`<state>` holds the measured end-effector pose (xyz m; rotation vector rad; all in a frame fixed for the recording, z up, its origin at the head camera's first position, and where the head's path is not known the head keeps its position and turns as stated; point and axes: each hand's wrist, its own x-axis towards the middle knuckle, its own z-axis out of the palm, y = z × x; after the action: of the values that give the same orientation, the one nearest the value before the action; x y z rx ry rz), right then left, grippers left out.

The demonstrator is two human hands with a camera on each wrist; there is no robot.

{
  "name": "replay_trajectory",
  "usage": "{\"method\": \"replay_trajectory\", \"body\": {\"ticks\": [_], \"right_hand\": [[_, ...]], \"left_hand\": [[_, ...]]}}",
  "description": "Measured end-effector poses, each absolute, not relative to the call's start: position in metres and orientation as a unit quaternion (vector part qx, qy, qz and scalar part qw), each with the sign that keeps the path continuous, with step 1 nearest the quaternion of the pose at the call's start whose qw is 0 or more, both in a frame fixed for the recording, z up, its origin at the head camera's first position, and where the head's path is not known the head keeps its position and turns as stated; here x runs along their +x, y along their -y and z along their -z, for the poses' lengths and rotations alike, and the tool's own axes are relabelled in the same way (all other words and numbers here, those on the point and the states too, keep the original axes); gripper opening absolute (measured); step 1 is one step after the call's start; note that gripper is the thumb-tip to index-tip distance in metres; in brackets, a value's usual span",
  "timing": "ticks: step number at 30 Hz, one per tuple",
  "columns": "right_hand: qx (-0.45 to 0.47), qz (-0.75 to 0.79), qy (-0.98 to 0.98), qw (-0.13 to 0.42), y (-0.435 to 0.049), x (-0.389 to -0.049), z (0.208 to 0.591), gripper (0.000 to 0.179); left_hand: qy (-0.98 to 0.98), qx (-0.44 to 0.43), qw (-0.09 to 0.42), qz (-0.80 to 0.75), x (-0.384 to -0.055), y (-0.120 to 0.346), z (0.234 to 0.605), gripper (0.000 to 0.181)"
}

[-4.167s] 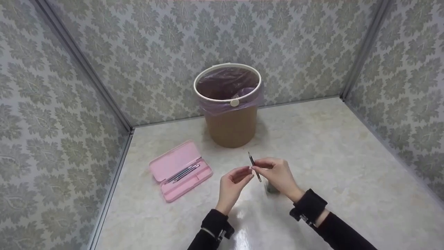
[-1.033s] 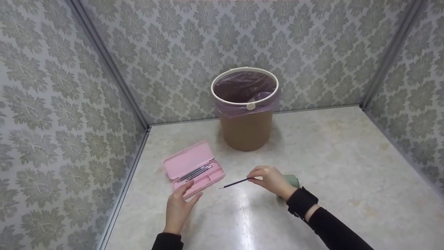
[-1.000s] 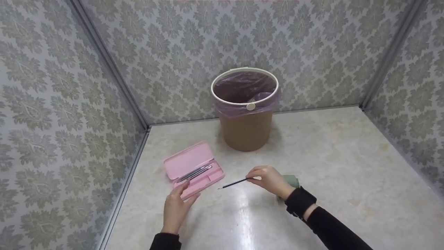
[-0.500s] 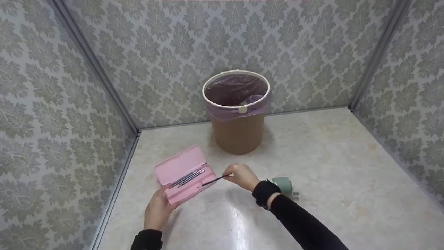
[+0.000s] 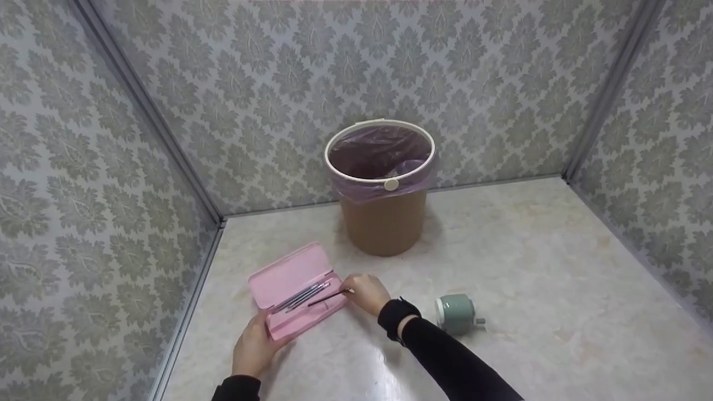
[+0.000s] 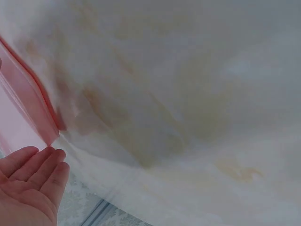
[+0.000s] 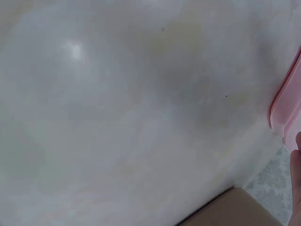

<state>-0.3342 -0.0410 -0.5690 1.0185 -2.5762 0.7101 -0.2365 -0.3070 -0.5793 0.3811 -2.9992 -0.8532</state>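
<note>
A pink pencil case [image 5: 301,328] lies open on the table, with several pencils [image 5: 305,297] side by side in its long compartment. My left hand [image 5: 253,346] holds the case at its left end; in the left wrist view the fingers [image 6: 44,172] lie along the corner, with the thumb mostly out of frame. My right hand [image 5: 367,292] pinches a dark pencil [image 5: 327,298] near its end. This pencil slants over the case's tray, its point toward the left, above the other pencils' front side. In the right wrist view only the edge of that hand [image 7: 296,183] shows.
Behind the case stands a tan waste bin [image 5: 384,225] with a white rim and a purple bag liner. A green pencil sharpener [image 5: 457,313] with a crank sits right of my right wrist. Patterned walls [image 5: 312,67] enclose the table [image 5: 529,267] at the back and sides.
The right hand has carried the pencil leftward from beside the sharpener to over the case. My left hand has come from mid-table to the case's left end, and the sharpener is uncovered.
</note>
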Motion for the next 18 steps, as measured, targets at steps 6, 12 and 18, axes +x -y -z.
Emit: {"method": "replay_trajectory", "body": {"ticks": [6,12,18], "right_hand": [[0.376,-0.221,0.889,0.141,0.064,-0.340,0.572,0.007],[0.367,-0.192,0.904,0.109,0.082,-0.347,0.575,0.006],[0.361,-0.173,0.911,0.102,0.089,-0.356,0.577,0.007]], "left_hand": [[0.952,0.146,-0.037,0.266,-0.240,0.312,0.576,0.092],[0.953,0.141,-0.062,0.261,-0.247,0.314,0.573,0.092],[0.945,0.148,-0.085,0.278,-0.257,0.314,0.569,0.084]]}}
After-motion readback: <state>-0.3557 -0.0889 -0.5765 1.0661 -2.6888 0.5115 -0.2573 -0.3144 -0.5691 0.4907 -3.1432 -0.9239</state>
